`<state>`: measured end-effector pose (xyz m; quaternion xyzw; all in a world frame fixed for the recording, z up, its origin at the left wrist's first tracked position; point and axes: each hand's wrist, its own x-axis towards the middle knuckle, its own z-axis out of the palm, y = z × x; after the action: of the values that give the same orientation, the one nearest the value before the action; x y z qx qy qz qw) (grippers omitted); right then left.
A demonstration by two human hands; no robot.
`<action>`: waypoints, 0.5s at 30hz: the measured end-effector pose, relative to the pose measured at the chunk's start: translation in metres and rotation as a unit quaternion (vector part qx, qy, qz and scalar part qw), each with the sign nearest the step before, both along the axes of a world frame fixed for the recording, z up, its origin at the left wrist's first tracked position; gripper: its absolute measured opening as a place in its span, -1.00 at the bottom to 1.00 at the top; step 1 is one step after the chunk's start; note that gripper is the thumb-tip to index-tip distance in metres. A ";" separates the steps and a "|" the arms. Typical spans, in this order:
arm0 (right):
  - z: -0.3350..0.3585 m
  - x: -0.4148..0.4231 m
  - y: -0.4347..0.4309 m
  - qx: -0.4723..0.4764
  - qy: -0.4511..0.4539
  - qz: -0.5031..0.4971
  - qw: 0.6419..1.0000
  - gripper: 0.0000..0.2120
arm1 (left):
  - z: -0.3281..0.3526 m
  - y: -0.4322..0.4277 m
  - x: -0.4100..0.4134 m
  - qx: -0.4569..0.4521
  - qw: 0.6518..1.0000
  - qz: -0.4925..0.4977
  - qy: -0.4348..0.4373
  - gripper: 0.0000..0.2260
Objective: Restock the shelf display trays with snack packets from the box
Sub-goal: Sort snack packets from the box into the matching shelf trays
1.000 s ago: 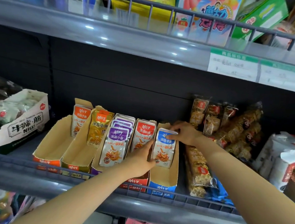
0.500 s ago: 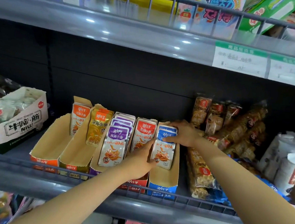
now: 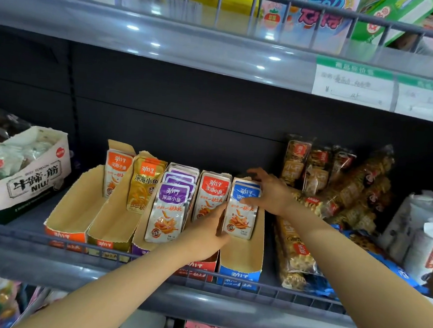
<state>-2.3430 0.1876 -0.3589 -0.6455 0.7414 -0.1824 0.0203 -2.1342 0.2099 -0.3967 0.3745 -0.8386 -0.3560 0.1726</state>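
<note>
At the blue tray (image 3: 240,275), with left hand (image 3: 201,234) gripping the blue packets (image 3: 242,219) low and right hand (image 3: 270,193) pinching their top, I should seat them squarely.

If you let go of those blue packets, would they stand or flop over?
Probably floppy and light: the blue packets are thin, flat pouches. They would likely tip forward, since the blue tray is empty in front of them. Their glossy film looks slippery.
</note>
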 end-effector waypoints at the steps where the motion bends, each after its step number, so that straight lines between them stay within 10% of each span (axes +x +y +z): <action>1: 0.000 0.000 0.000 0.003 -0.001 0.001 1.000 -0.29 | 0.000 0.000 0.000 -0.001 1.000 0.001 -0.003 -0.39; 15: 0.018 0.066 0.106 -0.003 -0.076 0.060 0.995 -0.47 | 0.024 0.038 0.068 -0.141 0.990 -0.004 -0.007 -0.37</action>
<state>-2.2769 0.2933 -0.3408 -0.6731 0.6972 -0.2314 0.0851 -2.0666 0.2476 -0.3729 0.3457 -0.8831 -0.2322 0.2160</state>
